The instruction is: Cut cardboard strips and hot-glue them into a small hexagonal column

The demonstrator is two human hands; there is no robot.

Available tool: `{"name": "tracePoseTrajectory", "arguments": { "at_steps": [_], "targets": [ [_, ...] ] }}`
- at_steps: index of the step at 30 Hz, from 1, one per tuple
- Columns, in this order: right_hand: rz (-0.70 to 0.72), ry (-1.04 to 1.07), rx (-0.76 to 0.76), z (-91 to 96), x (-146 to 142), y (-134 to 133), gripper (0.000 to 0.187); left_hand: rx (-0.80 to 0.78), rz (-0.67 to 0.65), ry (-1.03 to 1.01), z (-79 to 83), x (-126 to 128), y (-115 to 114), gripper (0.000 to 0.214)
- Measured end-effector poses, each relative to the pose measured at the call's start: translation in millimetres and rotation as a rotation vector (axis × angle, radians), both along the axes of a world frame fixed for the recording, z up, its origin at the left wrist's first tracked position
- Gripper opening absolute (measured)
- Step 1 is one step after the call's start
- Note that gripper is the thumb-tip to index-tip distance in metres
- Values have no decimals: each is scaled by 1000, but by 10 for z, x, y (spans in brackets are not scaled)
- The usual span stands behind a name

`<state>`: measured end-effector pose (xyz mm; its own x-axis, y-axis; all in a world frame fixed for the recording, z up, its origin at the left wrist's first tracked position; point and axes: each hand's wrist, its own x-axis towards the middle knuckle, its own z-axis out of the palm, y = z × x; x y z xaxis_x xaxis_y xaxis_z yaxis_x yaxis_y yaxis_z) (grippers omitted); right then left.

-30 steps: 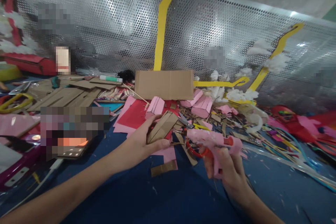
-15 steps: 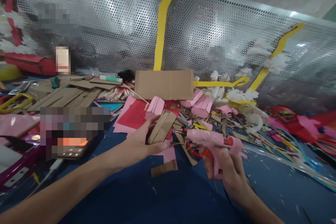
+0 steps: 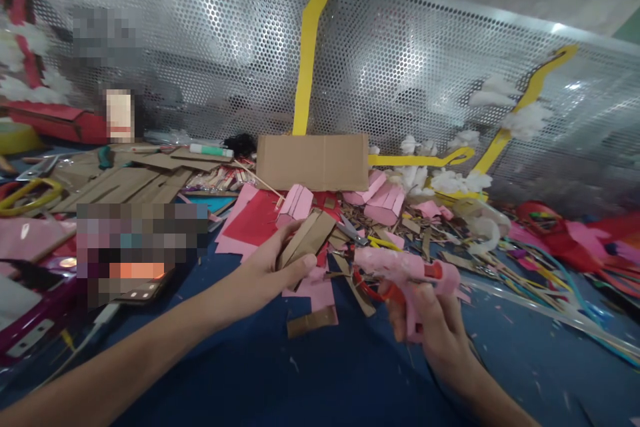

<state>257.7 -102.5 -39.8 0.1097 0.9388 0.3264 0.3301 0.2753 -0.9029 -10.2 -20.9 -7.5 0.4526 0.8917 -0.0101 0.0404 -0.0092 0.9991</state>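
My left hand [image 3: 267, 267] pinches a folded piece of brown cardboard [image 3: 306, 237] between thumb and fingers, a little above the blue table. My right hand [image 3: 427, 317] is wrapped round the grip of a pink glue gun [image 3: 406, 268] with an orange trigger; its nozzle points left toward the cardboard, a short gap away. Under both lie pink and red paper sheets [image 3: 257, 219] and a loose brown cardboard strip [image 3: 313, 321].
A flat cardboard panel [image 3: 313, 161] leans against the perforated metal wall [image 3: 200, 60] with yellow paper strips [image 3: 307, 47]. Cotton tufts [image 3: 450, 180], pink folded pieces [image 3: 383, 197] and scraps litter the middle. Cardboard sheets [image 3: 125, 180] lie left, red and pink clutter [image 3: 565, 233] right.
The cardboard piece has been tilted and lifted slightly in my left hand. The glue gun has edged up and a little left.
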Motion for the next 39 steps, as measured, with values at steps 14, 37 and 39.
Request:
{"name": "tracePoseTrajectory", "arguments": {
  "at_steps": [14,37,39],
  "targets": [
    [43,-16,50,21,-11,4,56,-14,-156,-83,81,-1,-47,85],
    [38,2,57,-38,16,23,52,76,-173,5,4,2,-16,98],
    [47,4,50,-40,20,21,50,53,-157,15,16,2,-26,96]
  ]
}}
